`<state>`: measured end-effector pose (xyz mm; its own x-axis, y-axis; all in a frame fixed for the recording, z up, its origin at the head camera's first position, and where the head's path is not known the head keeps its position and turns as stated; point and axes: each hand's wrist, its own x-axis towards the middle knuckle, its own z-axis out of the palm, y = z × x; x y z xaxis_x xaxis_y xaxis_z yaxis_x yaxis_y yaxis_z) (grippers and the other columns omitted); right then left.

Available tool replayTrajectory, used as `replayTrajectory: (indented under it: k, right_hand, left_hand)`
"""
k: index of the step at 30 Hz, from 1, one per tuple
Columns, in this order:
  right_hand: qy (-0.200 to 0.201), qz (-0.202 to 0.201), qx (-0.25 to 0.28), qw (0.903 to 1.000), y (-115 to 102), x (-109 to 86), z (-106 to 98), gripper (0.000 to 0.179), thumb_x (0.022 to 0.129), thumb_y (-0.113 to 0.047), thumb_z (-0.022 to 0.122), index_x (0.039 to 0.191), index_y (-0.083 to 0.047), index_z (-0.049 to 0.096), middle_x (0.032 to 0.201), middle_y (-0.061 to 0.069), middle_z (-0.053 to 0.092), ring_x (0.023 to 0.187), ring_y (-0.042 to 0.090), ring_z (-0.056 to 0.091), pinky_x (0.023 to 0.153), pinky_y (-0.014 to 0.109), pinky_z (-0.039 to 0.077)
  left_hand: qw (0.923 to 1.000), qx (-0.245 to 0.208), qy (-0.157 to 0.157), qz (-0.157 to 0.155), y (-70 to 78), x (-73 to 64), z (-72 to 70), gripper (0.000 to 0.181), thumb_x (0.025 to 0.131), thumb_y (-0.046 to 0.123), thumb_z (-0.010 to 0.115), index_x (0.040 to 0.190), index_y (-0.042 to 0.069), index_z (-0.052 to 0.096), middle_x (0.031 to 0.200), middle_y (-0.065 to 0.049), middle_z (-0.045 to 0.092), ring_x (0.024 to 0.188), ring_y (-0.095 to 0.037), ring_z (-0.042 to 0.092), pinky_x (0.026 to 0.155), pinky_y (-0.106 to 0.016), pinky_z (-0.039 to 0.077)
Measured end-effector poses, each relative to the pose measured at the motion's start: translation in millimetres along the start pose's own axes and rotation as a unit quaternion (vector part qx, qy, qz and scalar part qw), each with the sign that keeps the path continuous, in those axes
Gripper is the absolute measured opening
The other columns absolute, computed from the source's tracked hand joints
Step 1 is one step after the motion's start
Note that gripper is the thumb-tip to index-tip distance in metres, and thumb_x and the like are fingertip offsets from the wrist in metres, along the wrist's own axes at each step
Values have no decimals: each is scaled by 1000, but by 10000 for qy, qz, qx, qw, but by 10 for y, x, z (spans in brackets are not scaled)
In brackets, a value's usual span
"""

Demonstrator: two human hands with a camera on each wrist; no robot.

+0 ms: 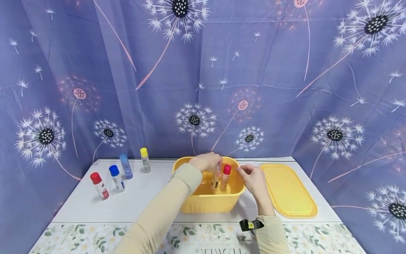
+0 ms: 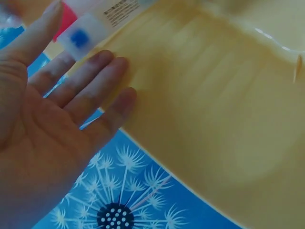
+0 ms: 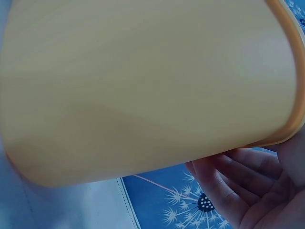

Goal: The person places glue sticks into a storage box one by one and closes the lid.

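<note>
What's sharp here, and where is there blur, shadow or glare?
Head view: fairly sharp, bright, soft shadow beside the yellow oblong plastic bin; left wrist view: dim and soft, white glints inside the bin; right wrist view: bluish cast, bare right hand rather dark.

The box (image 1: 209,204) and lid (image 1: 289,191) are yellow. One boxed bottle (image 1: 224,180) has a crimson top (image 1: 227,169); other bottles (image 1: 102,189) carry a red cap (image 1: 95,178), blue cap (image 1: 114,170), lighter blue cap (image 1: 123,157) and yellow cap (image 1: 144,152). White and pink dandelions (image 1: 194,120) pattern the violet-blue curtain (image 1: 158,102); the sleeves (image 1: 161,213) are beige.
</note>
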<state>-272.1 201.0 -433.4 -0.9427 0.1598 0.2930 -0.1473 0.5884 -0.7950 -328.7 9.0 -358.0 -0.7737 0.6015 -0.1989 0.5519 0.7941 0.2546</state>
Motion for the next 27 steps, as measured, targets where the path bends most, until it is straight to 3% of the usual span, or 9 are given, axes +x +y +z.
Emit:
replayTrajectory:
  k: [5, 13, 20, 27]
  right_hand:
    - [38, -17, 31, 10000, 1, -2, -3, 20, 91, -19, 71, 96, 1, 75, 86, 11, 72, 75, 20, 66, 66, 29, 52]
    - [34, 25, 6, 10000, -18, -9, 0, 21, 91, -20, 71, 96, 0, 75, 85, 10, 72, 75, 19, 66, 66, 29, 52]
    - [51, 4, -27, 10000, -36, -12, -3, 20, 91, -19, 71, 96, 1, 75, 84, 11, 72, 74, 19, 66, 66, 29, 52]
    - [54, 23, -21, 10000, -41, -20, -7, 20, 91, -18, 71, 96, 1, 74, 84, 10, 72, 73, 19, 65, 65, 29, 52]
  left_hand:
    - [9997, -233, -95, -21, 6, -71, -75, 39, 83, 27, 79, 116, 12, 65, 99, 3, 62, 91, -16, 54, 83, -31, 45]
    - [9987, -496, -85, 106, -27, -257, -206, 45, 88, 30, 74, 127, 13, 59, 121, -2, 59, 109, -18, 51, 93, -37, 44]
    - [9964, -816, 159, 147, -157, -447, -239, 53, 90, 36, 70, 136, 15, 55, 135, -3, 56, 126, -23, 46, 102, -45, 39]
    - [9937, -1017, 462, 26, -312, -713, -252, 61, 88, 37, 73, 140, 12, 52, 140, -5, 53, 129, -25, 47, 105, -45, 36]
